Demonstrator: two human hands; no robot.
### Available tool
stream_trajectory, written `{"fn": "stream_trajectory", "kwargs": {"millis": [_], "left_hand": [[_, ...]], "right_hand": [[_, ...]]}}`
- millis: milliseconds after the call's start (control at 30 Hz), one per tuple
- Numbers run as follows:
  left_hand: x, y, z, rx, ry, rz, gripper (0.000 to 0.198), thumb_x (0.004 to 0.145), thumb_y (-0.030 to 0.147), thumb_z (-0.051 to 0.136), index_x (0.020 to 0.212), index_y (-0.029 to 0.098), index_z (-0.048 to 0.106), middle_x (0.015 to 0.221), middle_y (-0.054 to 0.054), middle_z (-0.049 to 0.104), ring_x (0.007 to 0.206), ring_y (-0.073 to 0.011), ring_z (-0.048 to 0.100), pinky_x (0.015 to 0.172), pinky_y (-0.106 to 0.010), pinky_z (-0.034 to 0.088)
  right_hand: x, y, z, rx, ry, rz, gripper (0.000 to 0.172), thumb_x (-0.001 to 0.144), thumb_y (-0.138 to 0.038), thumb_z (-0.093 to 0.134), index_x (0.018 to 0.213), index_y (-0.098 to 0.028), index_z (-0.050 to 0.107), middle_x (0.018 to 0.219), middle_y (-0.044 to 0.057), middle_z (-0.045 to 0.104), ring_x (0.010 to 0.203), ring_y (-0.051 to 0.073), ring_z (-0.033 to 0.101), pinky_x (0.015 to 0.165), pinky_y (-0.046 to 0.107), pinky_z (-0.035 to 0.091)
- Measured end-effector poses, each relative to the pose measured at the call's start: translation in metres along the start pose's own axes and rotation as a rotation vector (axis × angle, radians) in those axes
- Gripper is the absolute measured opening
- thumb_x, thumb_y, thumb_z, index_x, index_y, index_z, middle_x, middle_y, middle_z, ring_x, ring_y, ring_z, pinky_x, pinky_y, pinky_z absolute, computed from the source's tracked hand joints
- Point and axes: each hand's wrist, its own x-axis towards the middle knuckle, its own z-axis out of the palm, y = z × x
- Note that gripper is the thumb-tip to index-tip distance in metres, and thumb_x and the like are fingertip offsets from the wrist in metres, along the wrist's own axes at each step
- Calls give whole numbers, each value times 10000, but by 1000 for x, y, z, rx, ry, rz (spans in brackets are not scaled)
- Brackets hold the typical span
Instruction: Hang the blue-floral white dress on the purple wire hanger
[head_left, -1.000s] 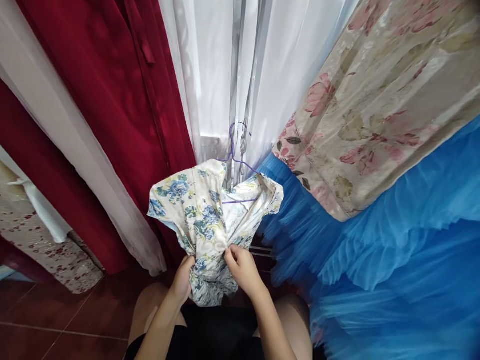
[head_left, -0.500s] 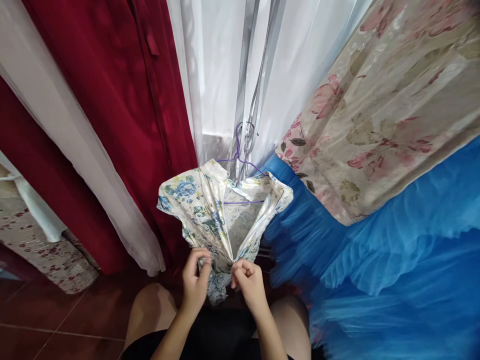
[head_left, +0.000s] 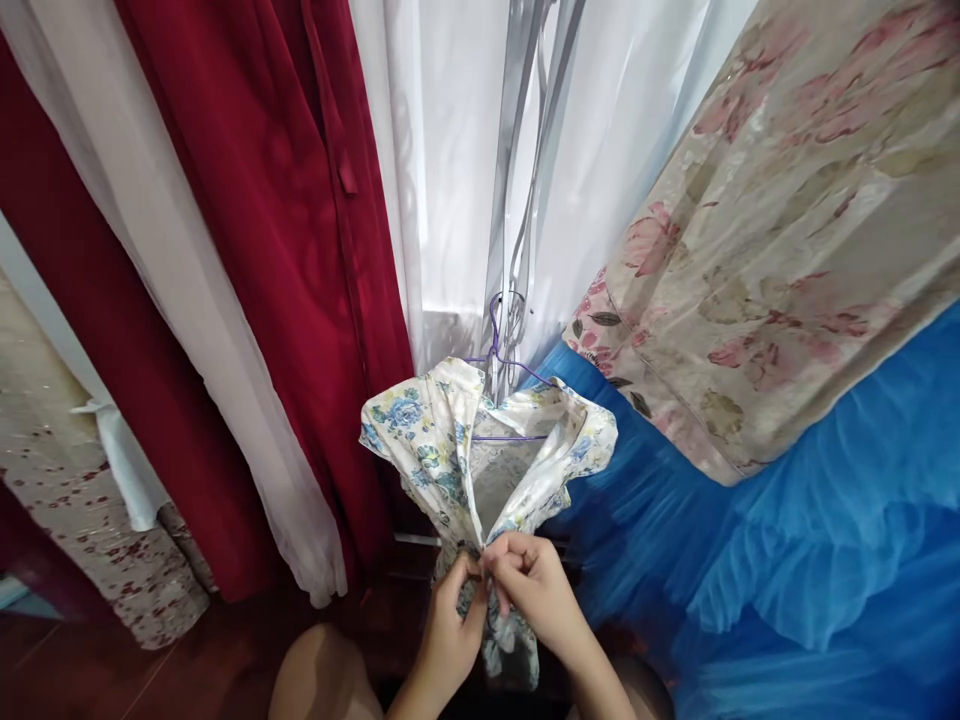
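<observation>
A small white dress with blue flowers (head_left: pixel 427 440) hangs on a purple wire hanger (head_left: pixel 499 345) in front of me, its back split open down the middle. Both hands pinch the two fabric edges together at the bottom of that opening. My left hand (head_left: pixel 450 630) grips the left edge with curled fingers. My right hand (head_left: pixel 536 585) pinches the right edge beside it, fingertips touching the left hand's. What sits between the fingertips is too small to make out.
Hanging garments crowd round: dark red fabric (head_left: pixel 262 250) and sheer white cloth (head_left: pixel 180 300) on the left, white curtain with silver ribbons (head_left: pixel 517 180) behind, a pink floral satin dress (head_left: pixel 787 250) and blue tulle skirt (head_left: pixel 787 580) on the right. Red tile floor (head_left: pixel 112 680) below left.
The view has tilted and the dress sits lower and further right. My hands have come together at the base of the back opening, which has spread wider than a second ago.
</observation>
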Motion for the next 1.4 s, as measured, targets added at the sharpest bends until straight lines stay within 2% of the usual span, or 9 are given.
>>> {"fn": "stream_trajectory", "kwargs": {"millis": [267,467,600,733,833,933,1100,1267,1400], "left_hand": [[8,-5,-6,123,-55,5,208,949,356,528,798,215,502,768,-19,545,769,-204,559,749,-296,437],[18,-4,-6,99,-177,-6,135,883,295,594,792,203,558,768,-25,604,776,-205,594,763,-303,457],[56,50,-28,-21,-126,70,208,833,278,683,1012,206,606,1006,-64,678,887,-211,655,830,-316,500],[110,136,-49,66,46,402,331,956,283,553,1282,228,581,987,-58,670,911,-201,646,868,-328,505],[136,177,-52,275,27,591,207,963,255,550,1119,228,684,1000,-53,687,897,-197,649,830,-314,510],[143,192,-48,367,58,689,143,966,239,550,943,207,687,926,-44,687,856,-188,648,781,-293,504],[155,190,-79,282,372,681,155,962,298,573,984,178,670,972,-55,680,966,-207,630,896,-310,477],[193,144,-147,-571,688,196,57,897,201,669,882,147,659,853,-8,647,791,-110,589,796,-203,464],[190,92,-146,-861,654,-93,166,909,87,565,755,147,573,657,1,564,603,-112,548,680,-241,507]], "right_hand": [[96,-101,-20,56,239,-233,278,760,-357,639,558,-166,624,401,-35,504,350,63,291,378,227,202],[103,-127,-15,166,242,-253,244,754,-370,632,615,-170,618,440,-43,514,353,53,274,373,222,169],[82,-113,-16,86,234,-239,242,789,-394,625,687,-175,621,391,-69,471,352,67,303,390,216,196],[71,-115,-19,-45,189,-293,277,823,-410,619,659,-193,567,392,-70,473,353,77,357,413,223,247],[71,-118,-20,-83,151,-349,281,853,-419,601,682,-206,537,430,-66,493,365,89,390,423,228,266],[78,-106,-19,-176,208,-391,289,892,-436,566,713,-213,523,459,-64,479,395,102,390,439,237,265],[82,-54,-8,-405,279,-340,301,876,-386,555,635,-233,461,468,-55,430,436,119,367,461,256,224],[61,-34,6,-332,177,-246,302,885,-373,541,634,-235,444,461,-64,426,418,111,349,456,248,228],[54,-32,12,-173,112,-214,291,868,-371,564,641,-234,443,431,-72,448,384,101,366,435,232,240]]}}
